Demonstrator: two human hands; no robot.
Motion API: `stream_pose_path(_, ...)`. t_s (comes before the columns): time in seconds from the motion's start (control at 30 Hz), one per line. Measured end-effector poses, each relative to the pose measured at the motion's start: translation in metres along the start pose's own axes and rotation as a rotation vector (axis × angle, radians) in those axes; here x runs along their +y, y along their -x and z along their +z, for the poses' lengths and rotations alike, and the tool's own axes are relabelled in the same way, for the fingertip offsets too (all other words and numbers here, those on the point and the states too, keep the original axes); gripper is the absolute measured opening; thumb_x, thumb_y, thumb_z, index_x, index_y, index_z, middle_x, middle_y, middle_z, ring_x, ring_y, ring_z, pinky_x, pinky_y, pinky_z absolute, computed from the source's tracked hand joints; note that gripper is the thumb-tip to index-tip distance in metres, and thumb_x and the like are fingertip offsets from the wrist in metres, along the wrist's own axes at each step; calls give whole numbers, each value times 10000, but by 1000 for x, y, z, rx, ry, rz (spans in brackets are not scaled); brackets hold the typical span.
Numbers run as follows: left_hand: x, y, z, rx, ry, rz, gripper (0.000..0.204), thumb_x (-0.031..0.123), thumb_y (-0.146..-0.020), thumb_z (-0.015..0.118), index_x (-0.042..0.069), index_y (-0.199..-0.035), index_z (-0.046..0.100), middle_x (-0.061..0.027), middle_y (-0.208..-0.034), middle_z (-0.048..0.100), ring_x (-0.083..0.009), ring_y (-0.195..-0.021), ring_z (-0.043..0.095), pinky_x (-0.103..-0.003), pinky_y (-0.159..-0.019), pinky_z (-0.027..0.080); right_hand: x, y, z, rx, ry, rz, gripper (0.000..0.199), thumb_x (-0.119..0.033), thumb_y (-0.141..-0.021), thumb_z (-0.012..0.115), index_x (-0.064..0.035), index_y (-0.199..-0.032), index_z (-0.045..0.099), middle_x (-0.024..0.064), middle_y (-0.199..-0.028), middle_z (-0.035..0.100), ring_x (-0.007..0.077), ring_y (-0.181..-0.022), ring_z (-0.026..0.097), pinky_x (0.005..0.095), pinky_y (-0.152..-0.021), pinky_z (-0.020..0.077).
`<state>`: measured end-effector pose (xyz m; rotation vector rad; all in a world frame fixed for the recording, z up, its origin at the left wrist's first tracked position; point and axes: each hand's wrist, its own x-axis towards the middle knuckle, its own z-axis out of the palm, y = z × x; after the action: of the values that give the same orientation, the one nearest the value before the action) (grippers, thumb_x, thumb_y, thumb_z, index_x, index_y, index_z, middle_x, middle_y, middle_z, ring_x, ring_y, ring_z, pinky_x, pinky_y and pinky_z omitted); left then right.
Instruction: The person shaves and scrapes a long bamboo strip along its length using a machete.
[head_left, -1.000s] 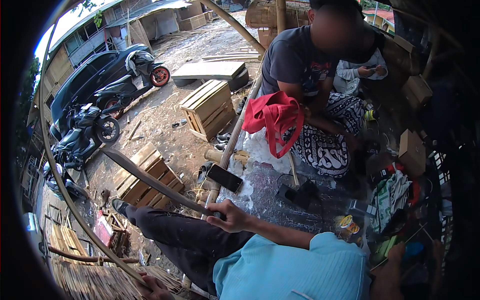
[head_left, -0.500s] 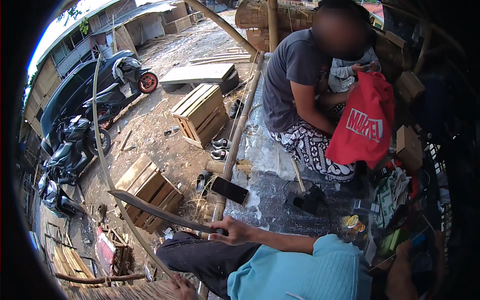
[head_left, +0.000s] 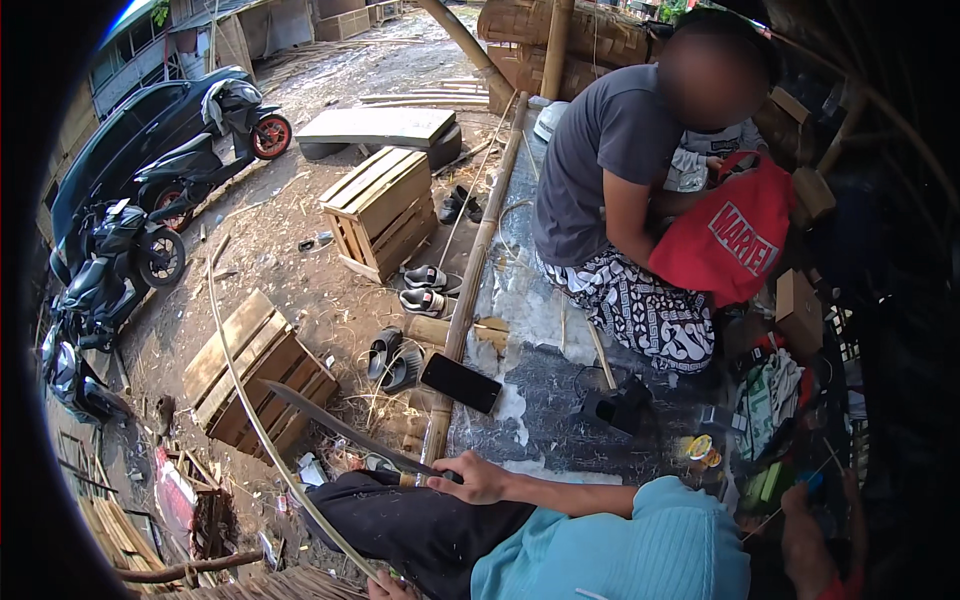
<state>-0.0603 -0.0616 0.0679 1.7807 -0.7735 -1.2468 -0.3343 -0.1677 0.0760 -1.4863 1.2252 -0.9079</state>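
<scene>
My right hand is closed round the dark handle of a machete. Its long blade points up and left over my dark trouser leg, the tip just beside a bamboo strip. This strip is long, thin and pale, curving from the upper left down to the lower edge. My left hand grips its lower end, partly cut off by the picture's edge. Whether blade and strip touch, I cannot tell.
A black phone lies by the platform's bamboo edge pole. A person sits beyond with red cloth; another is partly hidden behind. Wooden crates, sandals and motorbikes stand on the ground leftward.
The blade has shifted right along with my right hand; its tip no longer crosses the strip in view. The strip's upper end appears lower, and the view itself has shifted.
</scene>
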Motion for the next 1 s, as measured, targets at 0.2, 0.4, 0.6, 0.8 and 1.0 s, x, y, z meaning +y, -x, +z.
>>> stream_pose_path(0.2, -8, 2, -1, 26, 8, -2, 196, 230, -946, 456, 42, -998, 476, -22, -674, 464, -97, -513, 410, -230, -416, 338, -11, -14, 12, -8, -9, -60, 470, -439, -899, 476, 15, -873, 597, 196, -582, 537, 270, -537, 580, 352, -540, 428)
stream_pose_path(0.4, 15, -1, 12, -131, -13, -117, 217, 249, -945, 458, 38, -964, 501, -47, -699, 498, -146, -628, 473, -277, -550, 403, -27, -23, 22, -209, 64, 65, 495, -452, -896, 472, 29, -870, 585, 209, -635, 565, 311, -611, 598, 374, -571, 446)
stream_pose_path(0.6, 20, -17, 27, -119, 298, -146, 207, 265, -965, 420, 92, -852, 433, 47, -528, 325, -34, -343, 264, -203, -302, 218, -24, -13, 35, -296, 196, 5, 529, -513, -868, 480, 4, -891, 590, 222, -594, 550, 354, -585, 584, 404, -547, 445)
stream_pose_path(0.8, 2, -16, 41, -71, 192, 9, 202, 260, -964, 422, 112, -827, 414, 66, -517, 316, -24, -353, 271, -196, -309, 233, -14, -15, 42, -357, 334, -4, 526, -546, -851, 473, -34, -878, 589, 210, -572, 539, 392, -609, 574, 455, -595, 452)
stream_pose_path(1.0, 15, -10, 49, -15, 36, 69, 242, 213, -949, 456, 49, -773, 428, 33, -569, 372, -53, -472, 340, -239, -421, 290, -26, -26, 42, -507, 465, -2, 506, -537, -838, 492, -38, -824, 577, 200, -608, 572, 392, -649, 598, 452, -609, 477)
